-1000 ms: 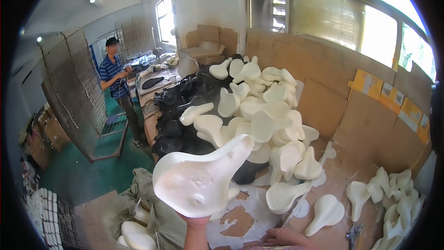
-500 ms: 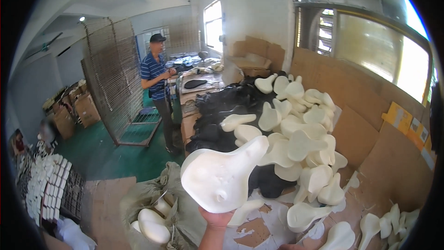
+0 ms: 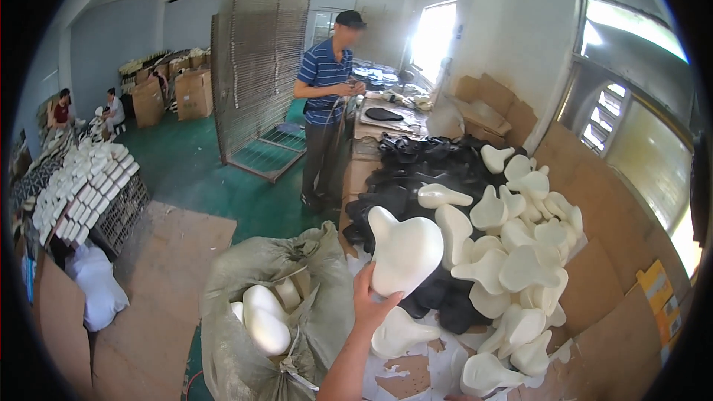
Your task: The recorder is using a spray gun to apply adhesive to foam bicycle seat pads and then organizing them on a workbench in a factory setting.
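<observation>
Turned over since the earlier frame, one cream bicycle-saddle shape (image 3: 407,256) now shows its smooth domed side rather than its dimpled one, its narrow nose swung from about one o'clock to eleven; the whole view has also swung toward nine o'clock. It is held up just off centre, toward five o'clock. The left hand's (image 3: 371,297) grip is closed around its lower edge. The right hand (image 3: 463,398) is only a sliver of skin at the bottom rim, so its grip cannot be told. At seven o'clock, near the held piece, a wide sack (image 3: 223,271) gapes, with a few pale rounded pieces (image 3: 266,329) inside. Judging by this, the work looks well short of finished: a few pieces lie in the sack, one is in hand, and a large heap of cream saddle shapes (image 3: 529,267) remains at four o'clock on the tabletop (image 3: 403,380). These look like moulded foam, matt and softly curved, broad at one end and tapering at the other. Beside them, toward two o'clock, lie glossy, crumpled black pieces (image 3: 416,154). Torn white paper and brown cardboard cover the near surface; the sack is dull grey-green, creased and thin. Toward twelve o'clock, a co-worker (image 3: 324,89) in a striped blue shirt stands beside a wire rack (image 3: 260,67).
</observation>
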`<state>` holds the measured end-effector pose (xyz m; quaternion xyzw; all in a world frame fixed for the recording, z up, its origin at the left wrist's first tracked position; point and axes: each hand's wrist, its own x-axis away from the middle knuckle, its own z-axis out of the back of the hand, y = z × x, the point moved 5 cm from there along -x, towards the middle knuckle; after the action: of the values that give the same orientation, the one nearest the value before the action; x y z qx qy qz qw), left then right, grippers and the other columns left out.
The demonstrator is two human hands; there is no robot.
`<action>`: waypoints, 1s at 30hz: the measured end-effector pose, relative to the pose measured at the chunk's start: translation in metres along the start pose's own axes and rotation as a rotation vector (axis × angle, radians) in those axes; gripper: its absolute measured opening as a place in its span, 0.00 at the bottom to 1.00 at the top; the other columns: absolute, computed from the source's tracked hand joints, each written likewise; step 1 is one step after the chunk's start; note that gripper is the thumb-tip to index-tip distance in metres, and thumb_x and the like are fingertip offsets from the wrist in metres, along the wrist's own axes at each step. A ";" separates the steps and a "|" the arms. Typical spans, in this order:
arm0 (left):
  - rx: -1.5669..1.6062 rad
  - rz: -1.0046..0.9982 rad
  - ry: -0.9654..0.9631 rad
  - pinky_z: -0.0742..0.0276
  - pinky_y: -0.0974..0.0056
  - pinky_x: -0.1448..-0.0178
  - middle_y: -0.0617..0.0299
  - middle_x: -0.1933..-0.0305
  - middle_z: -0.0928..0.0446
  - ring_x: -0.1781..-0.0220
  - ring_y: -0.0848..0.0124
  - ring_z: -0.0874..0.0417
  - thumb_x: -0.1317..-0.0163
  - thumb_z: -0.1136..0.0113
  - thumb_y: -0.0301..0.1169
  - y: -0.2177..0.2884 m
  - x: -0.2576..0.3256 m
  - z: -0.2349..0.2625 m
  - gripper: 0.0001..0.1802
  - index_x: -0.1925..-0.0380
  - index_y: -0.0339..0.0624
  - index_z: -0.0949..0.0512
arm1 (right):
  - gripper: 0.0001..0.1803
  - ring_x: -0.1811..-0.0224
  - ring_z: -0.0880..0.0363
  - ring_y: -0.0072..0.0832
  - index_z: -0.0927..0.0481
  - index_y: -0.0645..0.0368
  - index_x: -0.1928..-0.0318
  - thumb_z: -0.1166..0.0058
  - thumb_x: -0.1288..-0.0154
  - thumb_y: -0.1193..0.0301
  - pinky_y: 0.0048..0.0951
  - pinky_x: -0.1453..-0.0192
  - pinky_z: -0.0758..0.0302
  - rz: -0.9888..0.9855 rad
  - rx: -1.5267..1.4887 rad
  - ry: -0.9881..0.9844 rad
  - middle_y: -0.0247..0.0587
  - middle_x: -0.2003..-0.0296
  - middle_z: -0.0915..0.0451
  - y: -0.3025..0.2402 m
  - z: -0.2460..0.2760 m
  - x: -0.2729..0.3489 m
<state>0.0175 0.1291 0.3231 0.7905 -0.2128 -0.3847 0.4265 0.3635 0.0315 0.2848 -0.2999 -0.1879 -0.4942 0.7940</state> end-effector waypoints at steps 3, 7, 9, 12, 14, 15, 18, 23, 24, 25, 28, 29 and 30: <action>-0.313 -0.111 0.011 0.31 0.56 0.38 0.51 0.41 0.38 0.38 0.57 0.33 0.63 0.26 0.29 0.015 -0.007 0.005 0.46 0.39 0.46 0.35 | 0.21 0.56 0.19 0.45 0.25 0.57 0.47 0.48 0.38 0.61 0.39 0.52 0.23 0.004 0.078 0.005 0.52 0.60 0.18 0.001 0.002 -0.007; -0.450 -0.309 0.018 0.33 0.53 0.37 0.48 0.40 0.39 0.39 0.52 0.33 0.65 0.26 0.32 0.025 -0.013 0.009 0.47 0.39 0.45 0.34 | 0.26 0.54 0.20 0.50 0.27 0.53 0.43 0.45 0.41 0.57 0.45 0.49 0.24 0.098 0.025 0.023 0.53 0.59 0.18 0.006 -0.007 -0.015; -0.487 -0.297 -0.023 0.33 0.52 0.37 0.47 0.40 0.39 0.39 0.50 0.33 0.65 0.26 0.33 0.023 -0.019 0.012 0.47 0.39 0.46 0.35 | 0.26 0.56 0.19 0.50 0.28 0.54 0.42 0.46 0.40 0.58 0.47 0.52 0.23 0.161 0.083 0.004 0.51 0.59 0.17 0.004 -0.013 -0.021; -0.542 -0.303 -0.081 0.33 0.51 0.37 0.45 0.39 0.40 0.39 0.48 0.34 0.66 0.25 0.33 0.020 -0.025 0.011 0.48 0.38 0.47 0.35 | 0.25 0.58 0.19 0.50 0.28 0.54 0.43 0.47 0.39 0.59 0.47 0.55 0.22 0.105 0.114 -0.026 0.53 0.59 0.18 -0.001 -0.017 -0.017; -0.595 -0.315 -0.107 0.34 0.51 0.37 0.44 0.39 0.40 0.38 0.47 0.36 0.67 0.24 0.33 0.017 -0.025 0.010 0.49 0.38 0.48 0.35 | 0.24 0.58 0.18 0.47 0.28 0.56 0.43 0.46 0.38 0.60 0.44 0.57 0.22 0.104 0.050 -0.034 0.51 0.59 0.17 -0.001 -0.024 -0.013; -0.589 -0.309 -0.127 0.34 0.51 0.37 0.44 0.39 0.40 0.38 0.47 0.36 0.67 0.24 0.33 0.012 -0.024 0.010 0.49 0.38 0.48 0.35 | 0.24 0.59 0.17 0.44 0.28 0.57 0.43 0.46 0.37 0.62 0.41 0.58 0.21 0.109 -0.002 -0.038 0.49 0.59 0.17 0.000 -0.029 -0.012; -0.687 -0.291 -0.198 0.34 0.48 0.37 0.42 0.38 0.40 0.39 0.45 0.36 0.67 0.25 0.34 -0.012 -0.016 0.005 0.49 0.39 0.49 0.35 | 0.22 0.54 0.20 0.47 0.28 0.47 0.41 0.51 0.34 0.59 0.40 0.51 0.23 0.218 0.102 -0.094 0.53 0.49 0.24 0.036 -0.058 -0.023; -0.765 -0.183 -0.376 0.38 0.45 0.36 0.40 0.39 0.40 0.39 0.44 0.37 0.65 0.26 0.35 -0.072 0.032 -0.002 0.47 0.39 0.48 0.35 | 0.20 0.53 0.21 0.48 0.23 0.56 0.51 0.49 0.37 0.57 0.44 0.50 0.24 -0.068 -0.058 -0.106 0.56 0.56 0.20 0.020 -0.048 0.005; -0.803 -0.143 -0.448 0.39 0.46 0.34 0.41 0.36 0.42 0.37 0.44 0.39 0.64 0.26 0.36 -0.085 0.042 -0.004 0.47 0.38 0.49 0.35 | 0.20 0.53 0.21 0.48 0.23 0.56 0.50 0.49 0.37 0.58 0.44 0.49 0.25 -0.019 -0.151 -0.075 0.55 0.57 0.20 0.031 -0.059 0.006; -0.844 -0.104 -0.514 0.40 0.47 0.32 0.42 0.33 0.45 0.34 0.43 0.41 0.63 0.26 0.36 -0.102 0.052 -0.003 0.48 0.37 0.49 0.36 | 0.19 0.53 0.21 0.48 0.23 0.56 0.50 0.49 0.38 0.59 0.43 0.48 0.25 0.034 -0.239 -0.041 0.55 0.57 0.19 0.033 -0.061 0.007; -0.974 0.059 -0.766 0.42 0.47 0.31 0.40 0.31 0.45 0.34 0.41 0.41 0.62 0.28 0.33 -0.156 0.086 0.012 0.48 0.36 0.49 0.38 | 0.21 0.53 0.21 0.48 0.23 0.57 0.49 0.47 0.40 0.60 0.41 0.45 0.26 0.011 -0.291 -0.035 0.53 0.56 0.19 0.033 -0.061 0.017; -0.979 0.073 -0.781 0.42 0.47 0.31 0.40 0.31 0.45 0.34 0.41 0.41 0.62 0.28 0.33 -0.165 0.092 0.019 0.48 0.36 0.49 0.38 | 0.21 0.53 0.21 0.48 0.24 0.57 0.48 0.46 0.40 0.61 0.41 0.45 0.26 -0.022 -0.273 -0.028 0.52 0.55 0.19 0.029 -0.059 0.019; -0.948 0.145 -0.779 0.43 0.47 0.31 0.40 0.30 0.48 0.32 0.41 0.43 0.60 0.29 0.31 -0.171 0.091 0.020 0.47 0.36 0.49 0.38 | 0.21 0.53 0.21 0.48 0.24 0.57 0.48 0.46 0.40 0.61 0.41 0.45 0.26 -0.030 -0.284 -0.037 0.52 0.55 0.19 0.030 -0.061 0.022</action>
<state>0.0594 0.1517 0.1344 0.2997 -0.2119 -0.6679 0.6475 0.4007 -0.0136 0.2436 -0.4154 -0.1352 -0.5222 0.7324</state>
